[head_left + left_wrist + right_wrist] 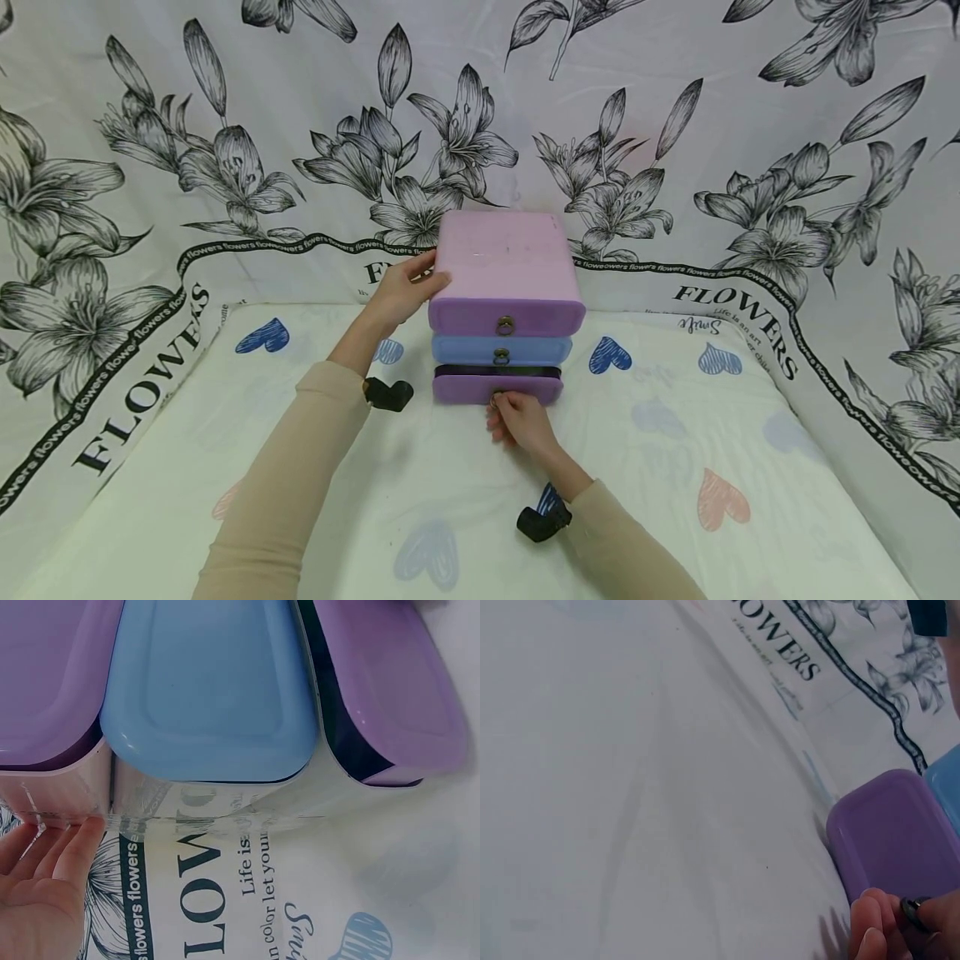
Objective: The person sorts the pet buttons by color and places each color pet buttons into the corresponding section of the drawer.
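A small three-tier drawer unit stands on the bedding, with a pink top [510, 254]. Its top drawer [468, 318] is purple, the middle drawer [465, 350] blue, and the bottom drawer [465, 389] purple. The bottom one sits a little out, a dark gap showing above its front. My left hand [401, 292] steadies the unit's upper left side; in the left wrist view its extended fingers [64, 851] touch the pink casing. Between thumb and fingers, my right hand [525, 423] pinches the bottom drawer's ring pull [913, 915].
White bedding [637, 517] with printed hearts lies under the unit. Behind rises a white flower-printed cloth [637, 50] with a black lettered border. Ring pulls [505, 325] hang on the upper drawers too. A black strap [543, 523] is at my right wrist.
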Demonstrator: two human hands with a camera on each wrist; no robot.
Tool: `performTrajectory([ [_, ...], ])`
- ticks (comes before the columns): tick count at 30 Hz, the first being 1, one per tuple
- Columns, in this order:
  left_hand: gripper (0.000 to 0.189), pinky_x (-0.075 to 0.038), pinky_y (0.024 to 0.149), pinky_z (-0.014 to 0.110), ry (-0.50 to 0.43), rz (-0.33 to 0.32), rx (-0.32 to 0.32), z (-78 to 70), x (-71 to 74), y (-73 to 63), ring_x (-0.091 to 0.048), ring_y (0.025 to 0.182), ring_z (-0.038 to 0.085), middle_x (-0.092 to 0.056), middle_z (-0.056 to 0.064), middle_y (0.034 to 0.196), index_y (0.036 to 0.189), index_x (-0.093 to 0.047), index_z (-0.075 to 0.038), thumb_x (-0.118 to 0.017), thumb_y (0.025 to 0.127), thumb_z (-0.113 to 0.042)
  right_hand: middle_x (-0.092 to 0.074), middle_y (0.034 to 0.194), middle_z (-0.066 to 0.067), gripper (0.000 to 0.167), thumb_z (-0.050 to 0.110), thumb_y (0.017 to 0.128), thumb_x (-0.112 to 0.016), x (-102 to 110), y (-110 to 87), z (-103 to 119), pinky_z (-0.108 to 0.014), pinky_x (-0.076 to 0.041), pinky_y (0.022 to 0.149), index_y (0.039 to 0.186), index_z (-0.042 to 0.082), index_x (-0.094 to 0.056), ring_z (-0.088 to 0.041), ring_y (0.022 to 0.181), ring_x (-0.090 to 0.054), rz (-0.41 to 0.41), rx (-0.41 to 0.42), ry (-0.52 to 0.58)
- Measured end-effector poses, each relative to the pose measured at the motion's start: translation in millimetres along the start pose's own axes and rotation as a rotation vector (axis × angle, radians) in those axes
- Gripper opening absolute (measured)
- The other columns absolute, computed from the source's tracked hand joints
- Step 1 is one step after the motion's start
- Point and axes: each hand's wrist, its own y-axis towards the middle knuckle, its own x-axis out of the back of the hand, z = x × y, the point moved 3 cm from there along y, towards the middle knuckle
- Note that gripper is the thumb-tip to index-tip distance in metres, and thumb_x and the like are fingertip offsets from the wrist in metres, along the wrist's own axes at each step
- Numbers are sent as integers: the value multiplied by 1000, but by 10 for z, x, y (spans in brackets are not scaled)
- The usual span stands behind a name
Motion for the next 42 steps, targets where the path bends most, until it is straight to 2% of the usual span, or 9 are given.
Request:
performTrajectory([
  [6, 65, -39, 103, 36, -5, 4, 12, -42, 2, -26, -38, 131, 20, -36, 3, 146, 144, -34, -17, -63, 87, -33, -65, 65, -5, 35, 26, 97, -44, -1, 86, 17, -25, -47, 40, 85, 1, -66, -11, 46, -57, -17, 3, 3],
  [16, 63, -37, 104, 38, -5, 23, 34, -240, -18, -174, -36, 132, 24, -33, 7, 148, 145, -31, -11, -59, 90, -26, -65, 65, -3, 35, 27, 97, -45, 8, 157, 33, -26, -47, 40, 84, 3, -67, -11, 46, -58, -41, -13, -32],
  [42, 64, -38, 103, 39, 1, 35, 40, -256, -3, -181, -38, 131, 23, -33, 7, 147, 145, -29, -11, -59, 90, -26, -62, 60, -2, 35, 26, 97, -45, 29, 245, 59, -25, -48, 41, 84, 3, -67, -10, 46, -57, -31, -20, -79],
])
